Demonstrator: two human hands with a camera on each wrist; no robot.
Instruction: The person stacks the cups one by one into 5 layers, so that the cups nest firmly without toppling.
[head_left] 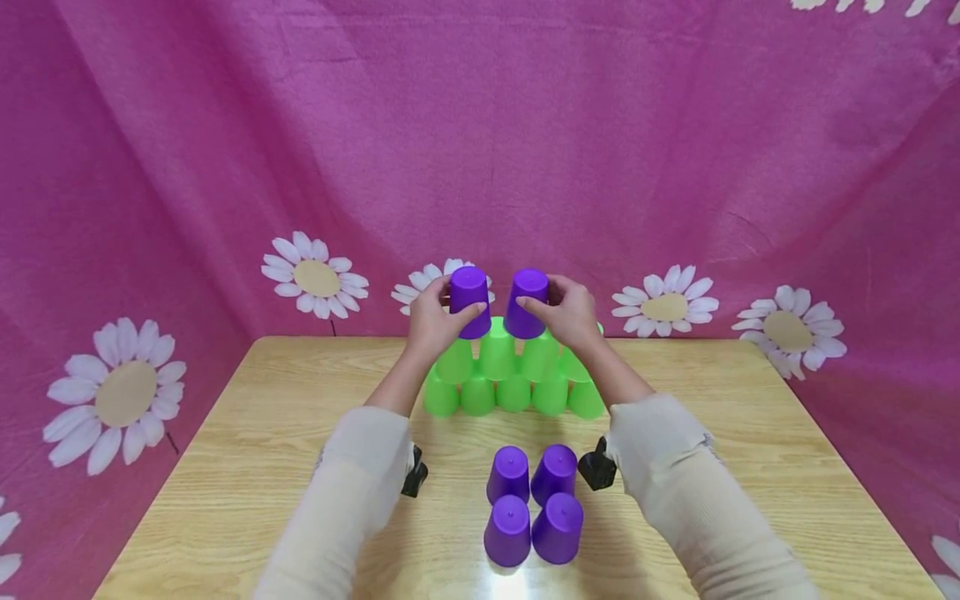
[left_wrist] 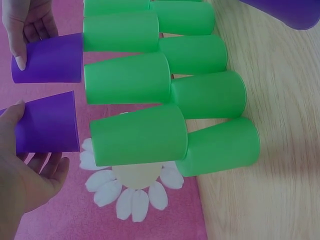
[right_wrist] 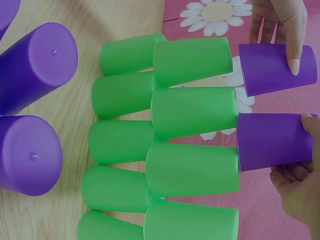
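Note:
My left hand (head_left: 437,321) grips an upside-down purple cup (head_left: 469,304), thumb on the near side and fingers behind. A matching purple cup (head_left: 527,304) is held the same way by my right hand (head_left: 567,312). Both cups are side by side with a gap between them, over a two-row stack of upside-down green cups (head_left: 497,350). In the left wrist view, a thin gap separates the left purple cup (left_wrist: 47,124) from the upper green row. The right purple cup (right_wrist: 274,141) lies right at the green rims in the right wrist view; I cannot tell whether it touches.
Several purple cups (head_left: 509,529) stand upside down in a cluster on the wooden table (head_left: 300,467), nearer than the green stack. A pink cloth (head_left: 487,150) with daisies hangs behind the table and at both sides. Black devices (head_left: 597,467) sit at both wrists.

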